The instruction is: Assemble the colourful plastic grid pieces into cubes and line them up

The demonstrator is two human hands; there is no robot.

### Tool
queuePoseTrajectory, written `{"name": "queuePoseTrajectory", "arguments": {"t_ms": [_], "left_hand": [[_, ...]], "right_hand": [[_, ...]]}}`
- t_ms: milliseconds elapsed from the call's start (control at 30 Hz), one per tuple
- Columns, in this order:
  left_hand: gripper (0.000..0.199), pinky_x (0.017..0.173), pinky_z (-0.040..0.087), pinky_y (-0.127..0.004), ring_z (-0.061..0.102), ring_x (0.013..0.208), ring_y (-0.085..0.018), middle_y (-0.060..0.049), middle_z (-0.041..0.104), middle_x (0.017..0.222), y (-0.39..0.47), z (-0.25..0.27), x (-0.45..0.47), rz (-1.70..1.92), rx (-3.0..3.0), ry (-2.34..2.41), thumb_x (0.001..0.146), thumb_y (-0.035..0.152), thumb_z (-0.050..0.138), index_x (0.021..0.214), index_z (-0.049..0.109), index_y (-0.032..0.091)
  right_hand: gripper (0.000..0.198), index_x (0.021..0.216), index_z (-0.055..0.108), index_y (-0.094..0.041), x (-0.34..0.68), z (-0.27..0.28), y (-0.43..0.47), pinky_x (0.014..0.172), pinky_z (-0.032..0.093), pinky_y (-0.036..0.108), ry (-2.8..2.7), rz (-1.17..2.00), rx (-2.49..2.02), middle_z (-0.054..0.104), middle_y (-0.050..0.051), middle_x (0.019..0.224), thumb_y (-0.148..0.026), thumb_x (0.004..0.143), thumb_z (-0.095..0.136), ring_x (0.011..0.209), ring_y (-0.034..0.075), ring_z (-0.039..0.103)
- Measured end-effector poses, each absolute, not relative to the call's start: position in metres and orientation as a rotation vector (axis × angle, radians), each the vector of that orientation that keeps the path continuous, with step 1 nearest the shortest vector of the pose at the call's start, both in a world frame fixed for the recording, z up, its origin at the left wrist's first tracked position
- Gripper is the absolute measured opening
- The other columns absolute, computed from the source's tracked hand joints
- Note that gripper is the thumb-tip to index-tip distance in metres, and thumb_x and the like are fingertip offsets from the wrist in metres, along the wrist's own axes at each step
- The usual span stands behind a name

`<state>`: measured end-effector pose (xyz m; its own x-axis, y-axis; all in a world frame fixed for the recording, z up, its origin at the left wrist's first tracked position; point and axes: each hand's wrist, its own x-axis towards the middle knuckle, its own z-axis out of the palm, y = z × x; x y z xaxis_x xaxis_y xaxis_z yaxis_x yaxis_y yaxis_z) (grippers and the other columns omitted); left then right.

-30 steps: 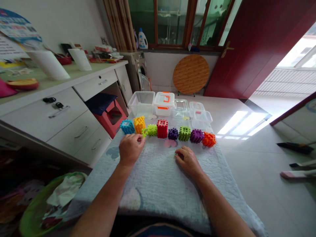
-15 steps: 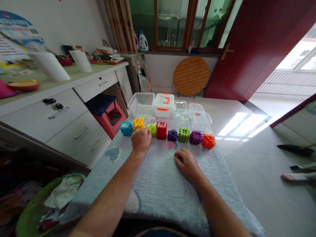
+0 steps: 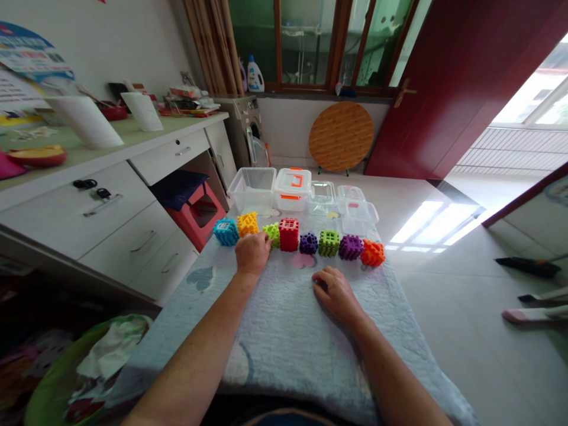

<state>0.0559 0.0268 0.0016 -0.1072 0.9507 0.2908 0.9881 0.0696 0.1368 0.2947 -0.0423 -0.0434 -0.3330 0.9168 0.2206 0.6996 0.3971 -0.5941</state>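
Observation:
A row of colourful plastic block cubes stands across the cloth. My left hand [image 3: 252,253] is closed, its fingertips at the left side of the yellow-green block cube [image 3: 271,235]; the palm side is hidden. Just behind that hand is a yellow-orange cube [image 3: 247,223], with a blue cube [image 3: 226,231] to its left. A taller red block [image 3: 289,234] stands to the right of the yellow-green one. My right hand [image 3: 336,290] rests on the cloth with loosely bent fingers and nothing visible in it. Nearest to it are a dark-purple cube [image 3: 308,243] and a green cube [image 3: 329,242].
A purple cube [image 3: 351,247] and an orange one [image 3: 373,252] end the row at the right. Behind stand a clear bin [image 3: 252,186], a lidded box with orange clips [image 3: 293,189] and smaller clear containers [image 3: 358,219]. A quilted cloth [image 3: 284,331] covers the table.
The view has shifted slightly. My left hand stays by the yellow-green cube, and my right hand has not visibly moved on the cloth.

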Motion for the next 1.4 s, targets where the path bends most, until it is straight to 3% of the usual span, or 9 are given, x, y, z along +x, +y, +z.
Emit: {"name": "queuePoseTrajectory", "arguments": {"t_ms": [700,900,1200,1400], "left_hand": [[0.029,0.073,0.043,-0.033,0.065,0.085,-0.026,-0.01,0.073,0.085,0.02,0.004,0.048,-0.537,-2.018,-2.169,0.09,0.043,0.058,0.095,0.074,0.02],[0.023,0.079,0.044,-0.035,0.063,0.087,-0.025,-0.007,0.072,0.084,-0.01,0.006,0.062,-0.631,-2.28,-2.003,0.092,0.037,0.057,0.086,0.071,0.02],[0.012,0.089,0.046,-0.038,0.057,0.095,-0.025,-0.01,0.065,0.098,-0.02,-0.043,0.072,-0.7,-2.725,-1.691,0.088,0.023,0.057,0.092,0.067,0.017],[0.012,0.088,0.047,-0.038,0.057,0.094,-0.025,-0.009,0.064,0.096,-0.017,-0.044,0.069,-0.772,-2.73,-1.728,0.086,0.022,0.057,0.091,0.067,0.018]], "right_hand": [[0.012,0.087,0.065,-0.018,0.294,-0.04,-0.045,0.08,0.04,0.031,-2.117,0.567,-1.389,0.059,0.004,0.086,-0.008,0.082,0.059,0.085,0.019,0.053],[0.013,0.086,0.065,-0.019,0.294,-0.04,-0.045,0.078,0.041,0.03,-2.108,0.555,-1.377,0.059,0.003,0.083,-0.008,0.081,0.059,0.082,0.019,0.053],[0.013,0.088,0.067,-0.017,0.292,-0.04,-0.048,0.079,0.042,0.03,-2.095,0.511,-1.395,0.059,0.003,0.083,-0.008,0.082,0.061,0.083,0.018,0.055],[0.013,0.094,0.069,-0.02,0.314,0.006,-0.047,0.083,0.045,0.032,-2.209,0.568,-1.329,0.066,0.004,0.091,-0.015,0.084,0.063,0.088,0.018,0.06]]}}
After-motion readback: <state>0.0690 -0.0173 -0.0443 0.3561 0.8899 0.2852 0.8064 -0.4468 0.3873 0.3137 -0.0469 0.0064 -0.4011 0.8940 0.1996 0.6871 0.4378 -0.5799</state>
